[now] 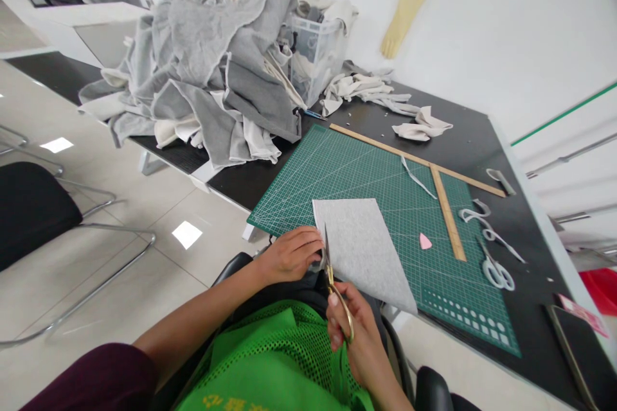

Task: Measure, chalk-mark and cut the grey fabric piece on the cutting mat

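Observation:
A light grey piece of fabric (pixel 364 244) lies on the green cutting mat (pixel 299 173), its near part hanging past the table edge. My right hand (pixel 354 318) is closed round the gold handles of a pair of scissors (pixel 330 273), whose blades point away from me along the fabric's left edge. My left hand (pixel 295 253) pinches the fabric's left edge beside the blades, its fingers curled together. A narrow strip seems to hang under those fingertips, though it is partly hidden.
A wooden T-shaped ruler (pixel 448 215), a pink chalk piece (pixel 425 241) and white-handled scissors (pixel 499 275) lie to the right. A phone (pixel 571 350) rests at the right edge. Grey cloth (pixel 193 45) is heaped at the back left, beside a clear plastic bin (pixel 315 45).

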`<action>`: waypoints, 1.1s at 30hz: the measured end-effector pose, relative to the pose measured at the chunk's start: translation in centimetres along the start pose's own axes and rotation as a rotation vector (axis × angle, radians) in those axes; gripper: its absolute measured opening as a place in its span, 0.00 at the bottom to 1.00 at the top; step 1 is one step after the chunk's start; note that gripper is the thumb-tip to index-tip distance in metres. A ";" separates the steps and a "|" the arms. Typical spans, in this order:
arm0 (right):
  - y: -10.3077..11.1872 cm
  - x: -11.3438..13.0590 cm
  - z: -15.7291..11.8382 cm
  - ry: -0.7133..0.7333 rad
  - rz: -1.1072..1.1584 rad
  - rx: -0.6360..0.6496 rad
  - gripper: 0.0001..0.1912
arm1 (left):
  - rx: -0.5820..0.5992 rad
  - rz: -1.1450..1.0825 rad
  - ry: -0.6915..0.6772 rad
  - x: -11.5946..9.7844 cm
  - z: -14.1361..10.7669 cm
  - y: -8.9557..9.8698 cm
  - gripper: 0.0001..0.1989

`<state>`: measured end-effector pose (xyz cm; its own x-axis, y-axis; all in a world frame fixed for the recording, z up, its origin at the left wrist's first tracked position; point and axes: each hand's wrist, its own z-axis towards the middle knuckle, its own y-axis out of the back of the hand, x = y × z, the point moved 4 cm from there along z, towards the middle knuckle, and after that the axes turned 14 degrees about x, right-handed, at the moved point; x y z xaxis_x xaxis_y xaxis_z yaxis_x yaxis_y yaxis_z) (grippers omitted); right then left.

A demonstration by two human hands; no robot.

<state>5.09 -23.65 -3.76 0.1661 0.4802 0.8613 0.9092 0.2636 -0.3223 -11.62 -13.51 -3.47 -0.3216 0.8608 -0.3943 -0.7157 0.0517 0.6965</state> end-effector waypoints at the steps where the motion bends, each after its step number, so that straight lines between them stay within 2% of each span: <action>1: 0.1 0.0 -0.1 -0.007 0.007 0.003 0.23 | -0.008 -0.006 0.016 0.1 0.0 0.0 0.15; 5: 0.4 -0.2 -0.5 -0.014 0.045 0.011 0.23 | -0.013 -0.042 0.057 0.2 0.0 -0.3 0.13; 9: 0.7 -0.4 -0.6 0.004 0.078 0.024 0.22 | 0.006 -0.054 0.041 0.0 0.2 -0.5 0.13; 19: 1.1 -0.4 -0.7 0.008 0.041 0.037 0.21 | 0.009 0.022 0.029 -0.8 0.3 -0.3 0.13; 33: 1.3 -0.5 -1.0 -0.019 -0.001 0.078 0.19 | -0.002 -0.059 0.087 -0.4 -0.2 -0.9 0.13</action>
<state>6.59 -24.36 -4.23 0.1575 0.4952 0.8544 0.8765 0.3284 -0.3519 -11.00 -13.95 -4.04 -0.3313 0.8093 -0.4851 -0.7365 0.0996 0.6691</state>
